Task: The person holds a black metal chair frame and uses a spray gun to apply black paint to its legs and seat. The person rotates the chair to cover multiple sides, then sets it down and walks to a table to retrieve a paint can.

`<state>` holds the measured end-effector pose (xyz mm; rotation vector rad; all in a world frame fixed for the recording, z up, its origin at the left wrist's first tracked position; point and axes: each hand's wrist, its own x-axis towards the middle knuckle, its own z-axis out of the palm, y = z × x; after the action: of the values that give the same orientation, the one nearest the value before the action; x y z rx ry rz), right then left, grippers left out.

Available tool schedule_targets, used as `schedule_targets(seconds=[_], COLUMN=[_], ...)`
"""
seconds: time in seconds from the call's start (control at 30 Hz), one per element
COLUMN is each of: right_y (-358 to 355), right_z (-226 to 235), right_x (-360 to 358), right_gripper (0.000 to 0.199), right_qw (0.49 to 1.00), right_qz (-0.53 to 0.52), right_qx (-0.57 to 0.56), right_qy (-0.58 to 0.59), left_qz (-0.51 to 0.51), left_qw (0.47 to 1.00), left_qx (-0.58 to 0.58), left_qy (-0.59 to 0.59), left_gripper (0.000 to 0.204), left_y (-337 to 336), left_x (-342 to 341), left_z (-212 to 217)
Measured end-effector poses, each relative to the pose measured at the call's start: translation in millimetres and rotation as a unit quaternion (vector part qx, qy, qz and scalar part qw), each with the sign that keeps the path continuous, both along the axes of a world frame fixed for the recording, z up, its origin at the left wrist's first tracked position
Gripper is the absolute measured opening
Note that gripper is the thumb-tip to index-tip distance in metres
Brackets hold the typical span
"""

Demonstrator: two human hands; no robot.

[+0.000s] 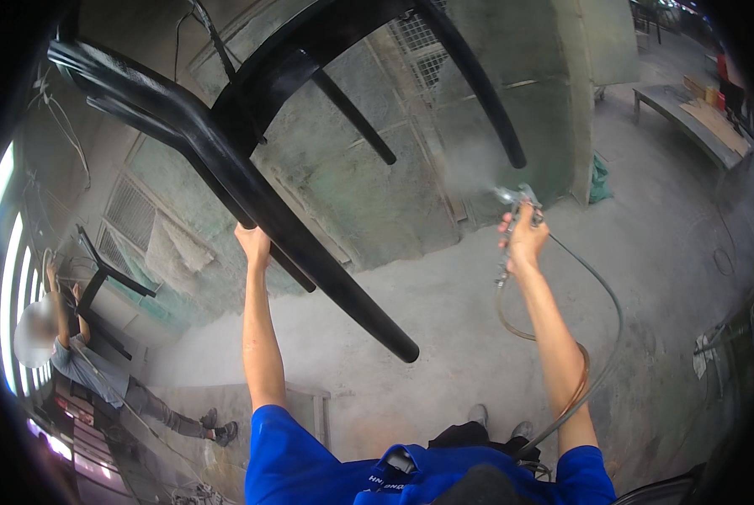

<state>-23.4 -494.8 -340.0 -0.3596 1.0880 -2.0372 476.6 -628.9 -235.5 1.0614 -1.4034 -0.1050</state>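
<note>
A glossy black chair frame [310, 254] hangs tilted in front of me, its legs pointing down and toward the right. My left hand [255, 245] is closed on one of its lower bars; some of the fingers are hidden behind that bar. To the right, my right hand [526, 239] grips a metal spray gun [520, 197] with its nozzle facing left. Pale mist [476, 172] spreads from the nozzle, close below the tip of one chair leg. From the gun, a thin hose [618, 316] loops down along my right forearm.
Grey, paint-dusted panels [369, 194] stand behind the chair. At far left a co-worker [99, 370] reaches up beside another black chair frame [99, 273]. A low table [684, 118] with boards stands at back right, and a green bag [600, 178] lies by the panel's edge.
</note>
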Motion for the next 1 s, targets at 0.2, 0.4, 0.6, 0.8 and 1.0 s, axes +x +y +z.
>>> schedule_targets(seconds=[0.2,0.4,0.6,0.8,1.0], right_y=[-83,-180,-243,-271,-239], right_z=[106,137,74,-25,-85], right_x=[108,159,158,146,167], right_gripper=[0.032,0.028,0.025,0.038,0.032], right_qw=[0.956,0.962,0.986,0.998,0.983], right_qz=[0.13,0.121,0.098,0.062,0.135], right_qx=[-0.251,-0.234,-0.13,0.026,0.105], right_qy=[-0.082,-0.067,-0.048,-0.012,0.065], left_qz=[-0.028,-0.032,-0.023,0.099,-0.051], left_qw=[0.996,0.994,0.991,0.988,0.988], left_qx=[0.083,0.073,0.088,0.107,-0.139], left_qy=[0.019,0.081,0.099,-0.051,0.048], left_gripper=[0.012,0.017,0.02,0.055,0.075], left_y=[-27,-9,-38,-13,117], left_x=[26,-5,20,57,35], left_z=[-10,6,6,75,242])
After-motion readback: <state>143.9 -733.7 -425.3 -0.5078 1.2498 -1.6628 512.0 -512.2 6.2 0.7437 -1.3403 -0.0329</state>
